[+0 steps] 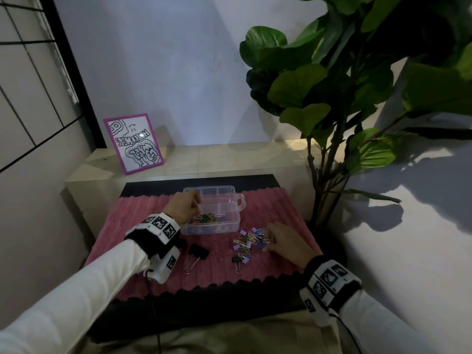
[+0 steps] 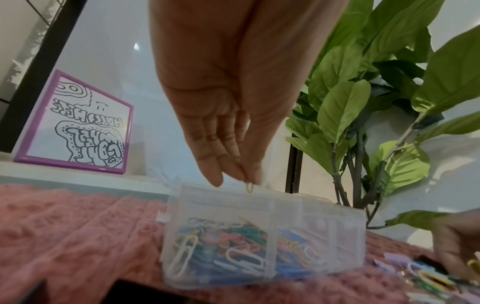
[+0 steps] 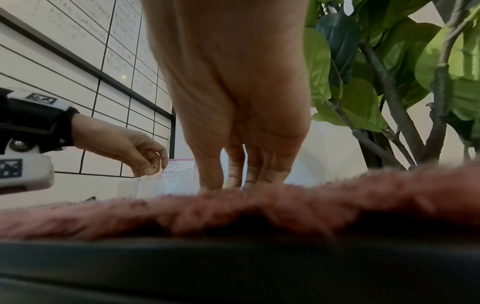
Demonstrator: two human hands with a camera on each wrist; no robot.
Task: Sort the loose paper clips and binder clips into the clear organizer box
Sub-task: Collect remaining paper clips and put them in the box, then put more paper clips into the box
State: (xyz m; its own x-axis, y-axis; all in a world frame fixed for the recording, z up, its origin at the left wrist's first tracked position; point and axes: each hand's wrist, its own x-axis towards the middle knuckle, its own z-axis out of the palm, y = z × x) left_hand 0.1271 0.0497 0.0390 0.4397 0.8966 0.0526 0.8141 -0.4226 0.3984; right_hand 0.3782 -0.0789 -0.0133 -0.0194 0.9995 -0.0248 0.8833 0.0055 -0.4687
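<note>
Left wrist view shows it best: the left hand [image 2: 233, 92] hangs over the clear organizer box [image 2: 262, 234], thumb and forefinger pinching a small yellow paper clip [image 2: 249, 187] just above the box's rim. The box sits open on a pink ribbed mat [image 1: 143, 221], and its near-left compartment is heaped with colored paper clips [image 2: 221, 244]; the compartment beside it holds more, mostly blue. The far compartments look bare through the plastic, though the view is hazy there.

From the head camera, the loose pile [image 1: 251, 238] of paper clips and small purple binder clips lies on the mat just right of the box. The right hand [image 1: 283, 242] is down on that pile, fingertips [image 3: 210, 181] pressed to the mat among the clips; I cannot tell whether they grip any clip. A large black binder clip [image 1: 198, 251] with its wire handles spread lies near the left wrist, and a smaller black one [image 1: 237, 260] lies at the pile's near edge.

The mat covers a dark pad on a pale bench [image 1: 229, 159]. At the back left a purple-framed drawing [image 1: 133, 143] leans against the wall, and a big leafy plant [image 1: 332, 85] rises to the right.
</note>
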